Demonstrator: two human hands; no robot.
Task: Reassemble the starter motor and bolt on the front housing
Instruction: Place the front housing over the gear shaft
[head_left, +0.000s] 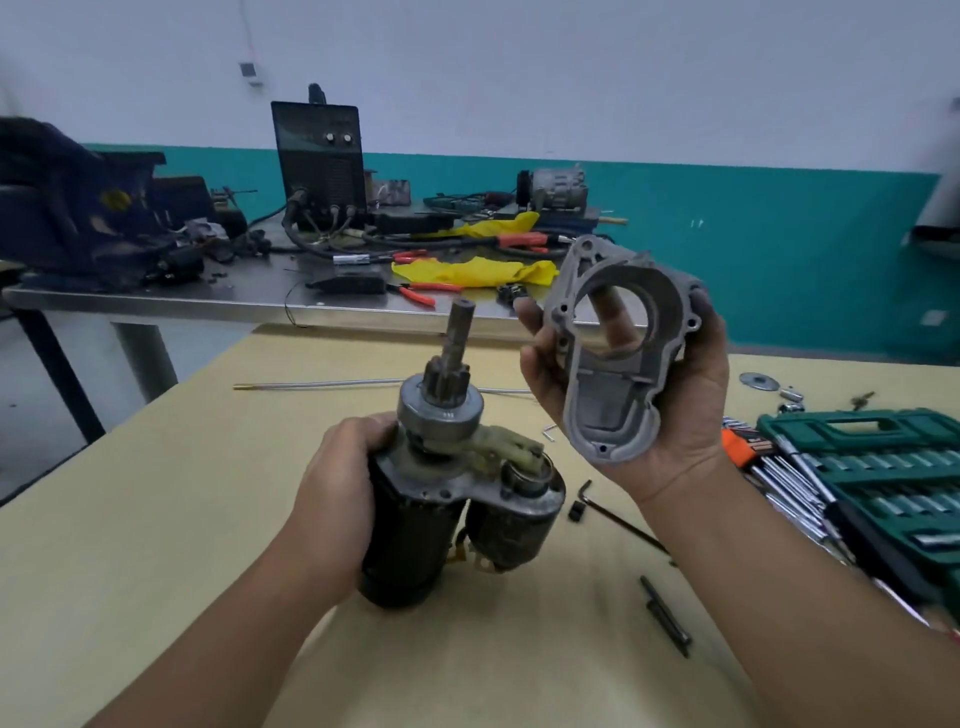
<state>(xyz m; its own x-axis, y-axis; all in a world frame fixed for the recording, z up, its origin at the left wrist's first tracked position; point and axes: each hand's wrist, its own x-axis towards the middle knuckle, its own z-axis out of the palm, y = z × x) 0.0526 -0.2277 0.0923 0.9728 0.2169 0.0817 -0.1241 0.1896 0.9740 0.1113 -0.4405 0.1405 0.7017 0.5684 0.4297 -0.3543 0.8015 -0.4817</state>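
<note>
item: starter motor (415, 519), dark body held upright just above the bench (156, 493), pinion and shaft (460, 332) pointing up, pale shift fork (511, 444) bridging to the solenoid beside it. left hand (337, 488) wrapped round the body, fingers curled on it.

item: front housing (618, 353), grey casting, held up and to the right of the shaft, apart from it, open face toward the camera. right hand (670, 395) grips it by the edges, one finger showing through its bore.

status: housing not yet seated; no bolts fitted.

risks, as judged: housing lowered off-axis could snag the pinion or knock the fork out of place; finger in the bore could be pinched against the shaft; one-handed hold on the heavy motor may slip or tilt.

nearby: hex key (613, 512), socket set (883, 467), black bit (667, 616) on bench.
</note>
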